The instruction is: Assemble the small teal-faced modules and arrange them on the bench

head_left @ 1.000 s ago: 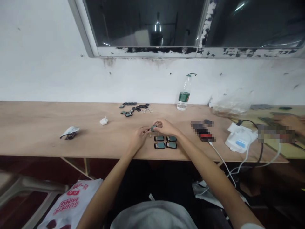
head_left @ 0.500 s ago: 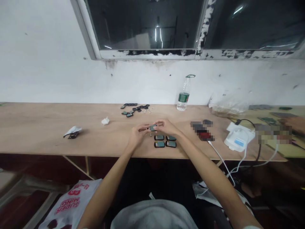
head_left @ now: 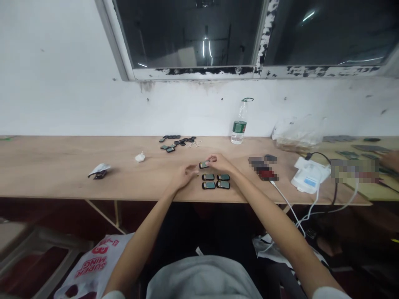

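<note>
Held module: one small black-framed module (head_left: 204, 165) with a teal screen; right-hand fingers (head_left: 212, 158) touching its right end; just behind the block below
Lower modules: four matching modules (head_left: 208, 185); flat on the tabletop (head_left: 124, 178), screens up, in a neat two-by-two block, nearly touching
Farther back: dark pieces (head_left: 176, 143); loose cluster near the wall

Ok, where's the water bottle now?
In the head view, the plastic water bottle stands at the wooden bench's back edge, right of the small dark pieces.
</note>
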A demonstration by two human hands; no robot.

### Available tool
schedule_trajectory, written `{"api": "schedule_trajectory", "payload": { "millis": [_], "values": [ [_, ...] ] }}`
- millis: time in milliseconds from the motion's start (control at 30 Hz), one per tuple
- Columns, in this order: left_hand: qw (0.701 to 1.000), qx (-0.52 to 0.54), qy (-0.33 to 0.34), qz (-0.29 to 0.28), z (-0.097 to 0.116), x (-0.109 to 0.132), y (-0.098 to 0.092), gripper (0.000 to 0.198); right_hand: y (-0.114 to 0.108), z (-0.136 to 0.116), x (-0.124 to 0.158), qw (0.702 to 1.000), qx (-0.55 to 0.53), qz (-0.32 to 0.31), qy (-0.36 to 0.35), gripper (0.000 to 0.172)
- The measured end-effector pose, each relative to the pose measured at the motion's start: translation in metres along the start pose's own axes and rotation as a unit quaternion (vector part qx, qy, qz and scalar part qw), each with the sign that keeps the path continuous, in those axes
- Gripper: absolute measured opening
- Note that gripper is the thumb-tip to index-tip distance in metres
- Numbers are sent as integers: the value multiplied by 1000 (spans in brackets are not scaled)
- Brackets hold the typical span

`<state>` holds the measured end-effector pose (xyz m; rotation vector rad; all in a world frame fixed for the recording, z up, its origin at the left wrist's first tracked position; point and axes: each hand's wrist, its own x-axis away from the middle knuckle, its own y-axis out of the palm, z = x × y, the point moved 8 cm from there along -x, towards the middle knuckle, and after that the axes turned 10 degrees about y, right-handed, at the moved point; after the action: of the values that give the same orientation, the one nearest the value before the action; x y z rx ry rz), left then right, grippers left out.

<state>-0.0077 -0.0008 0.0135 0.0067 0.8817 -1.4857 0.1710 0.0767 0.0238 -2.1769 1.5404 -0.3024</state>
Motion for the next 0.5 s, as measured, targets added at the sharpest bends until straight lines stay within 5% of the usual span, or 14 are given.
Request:
{"api": "schedule_trajectory", "payload": {
  "millis": [167, 300, 500],
  "values": [
    [992, -83, 60, -79, 4, 2, 16, 26, 7, 10, 0, 991, 136, 1, 6, 17],
    [990, -103, 52, -81, 2, 1, 17, 22, 10, 8, 4, 982, 188, -32, -1, 16],
    [988, -132, 44, -59, 3, 3, 11, 19, -45, 20, -5, 975, 196, 101, 3, 13]
  ]
}}
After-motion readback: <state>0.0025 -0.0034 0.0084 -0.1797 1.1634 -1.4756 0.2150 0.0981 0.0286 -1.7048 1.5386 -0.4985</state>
